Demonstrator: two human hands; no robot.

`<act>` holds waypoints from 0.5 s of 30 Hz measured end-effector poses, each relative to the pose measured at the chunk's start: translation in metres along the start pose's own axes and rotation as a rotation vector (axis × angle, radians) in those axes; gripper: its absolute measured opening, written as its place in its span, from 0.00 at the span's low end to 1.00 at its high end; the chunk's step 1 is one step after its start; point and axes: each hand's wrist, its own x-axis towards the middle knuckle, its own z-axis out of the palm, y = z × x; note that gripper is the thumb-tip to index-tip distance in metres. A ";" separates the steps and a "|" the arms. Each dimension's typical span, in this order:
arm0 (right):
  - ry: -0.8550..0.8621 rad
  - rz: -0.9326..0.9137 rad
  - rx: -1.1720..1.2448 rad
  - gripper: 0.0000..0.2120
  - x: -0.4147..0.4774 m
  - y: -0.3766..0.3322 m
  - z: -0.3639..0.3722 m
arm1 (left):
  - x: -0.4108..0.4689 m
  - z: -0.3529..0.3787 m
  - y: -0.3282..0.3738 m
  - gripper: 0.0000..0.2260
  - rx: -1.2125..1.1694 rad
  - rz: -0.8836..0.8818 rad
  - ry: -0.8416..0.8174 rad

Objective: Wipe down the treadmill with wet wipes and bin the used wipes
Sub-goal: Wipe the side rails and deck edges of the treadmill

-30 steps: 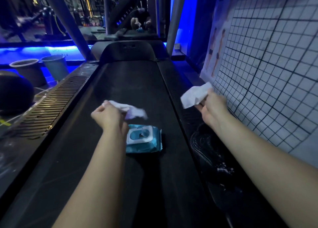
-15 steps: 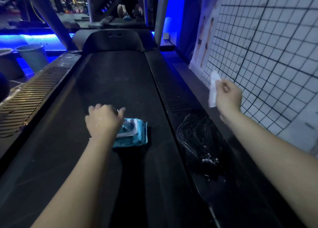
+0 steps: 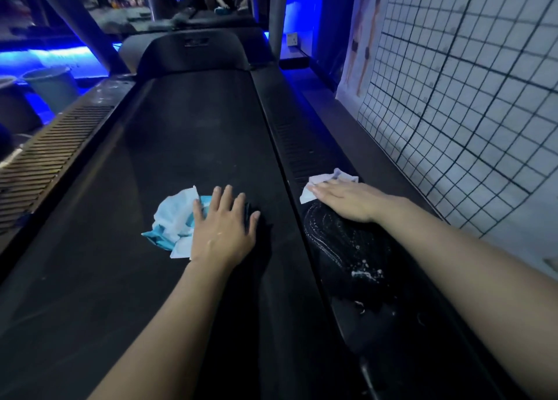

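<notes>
Head view looks down the length of a dark treadmill belt, with both bare forearms reaching forward. Left hand lies flat, palm down with fingers spread, on the belt — its thumb side rests over a blue wet-wipe pack, and a crumpled white wipe lies on top of that pack, just left of the hand. Right hand is also flat and unclenched, pressing a second white wipe onto the right side rail — the wipe shows beyond the fingertips. Wet, soapy streaks glisten on the rail just behind that hand. A tiled wall stands to the right, and a grey bucket sits far left.
</notes>
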 end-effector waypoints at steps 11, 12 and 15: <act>-0.174 -0.140 0.138 0.21 -0.048 0.011 0.010 | -0.006 0.015 0.061 0.26 0.070 0.133 0.052; -0.174 -0.150 0.135 0.20 -0.053 0.015 0.010 | -0.007 0.024 0.060 0.26 0.026 0.165 0.012; -0.147 -0.203 0.064 0.20 -0.061 0.019 0.010 | -0.008 0.045 0.051 0.24 -0.207 0.146 -0.015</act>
